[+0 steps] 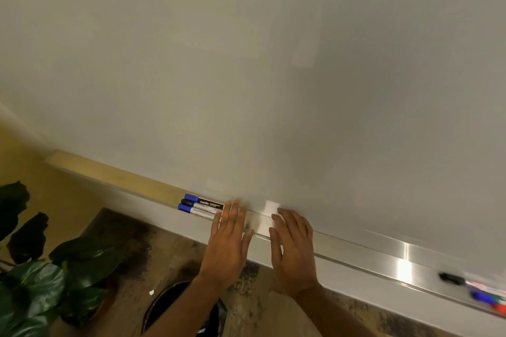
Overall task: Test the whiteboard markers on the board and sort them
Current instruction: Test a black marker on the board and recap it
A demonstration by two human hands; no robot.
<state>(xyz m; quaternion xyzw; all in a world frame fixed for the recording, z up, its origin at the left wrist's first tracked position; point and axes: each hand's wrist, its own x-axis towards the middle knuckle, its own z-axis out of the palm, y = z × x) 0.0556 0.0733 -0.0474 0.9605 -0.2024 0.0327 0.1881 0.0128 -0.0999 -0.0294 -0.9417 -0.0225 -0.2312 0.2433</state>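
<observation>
Wide blank pale-grey whiteboard [273, 63] fills view; no marks visible. Brushed-aluminium tray ledge [356, 254] runs along its bottom edge.
Three capped markers, blue-black-blue caps [201, 206], side by side on ledge, left.
Left hand [230, 238] flat, fingers straight, tips at marker butt ends; contact uncertain.
Right hand [294, 249] spread, grasping nothing.
Blurred second marker cluster [484, 293] far right on ledge.
Judgement: take one marker, uncap, draw short stroke; keep tested apart from untested.
Below: dark-leaved potted plant [41, 282], black bin [169, 299], mottled floor [131, 230].
</observation>
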